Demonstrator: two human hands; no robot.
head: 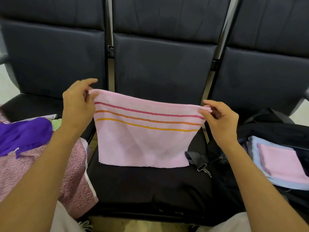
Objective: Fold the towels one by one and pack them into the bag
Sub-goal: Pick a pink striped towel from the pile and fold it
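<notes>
Both grips were closed in a pinch on the top corners of the towel [143, 136]: the left hand [78, 104] held the corner at centre left of the frame between thumb and fingers, and the right hand [220, 121] pinched the opposite corner at centre right, the other fingers loosely curled. Between them the pink towel, crossed by three stripes near its top edge, hung in the middle of the frame above the black seat [150, 190], its lower edge seeming to reach the cushion or nearly so. It looked light and soft: the top edge sagged a little between the grips and faint creases ran down the cloth, so it would probably drape and fold without resistance but would not keep a shape unless laid flat. Corners and hems seemed the sensible holds, since a pinch there keeps the edges aligned for the next fold. At lower right the bag [267, 131] lay open with a folded pink towel [280, 161] on a pale blue one [260, 164]. At lower left lay purple cloth [25, 133] and other fabrics, apparently waiting.
</notes>
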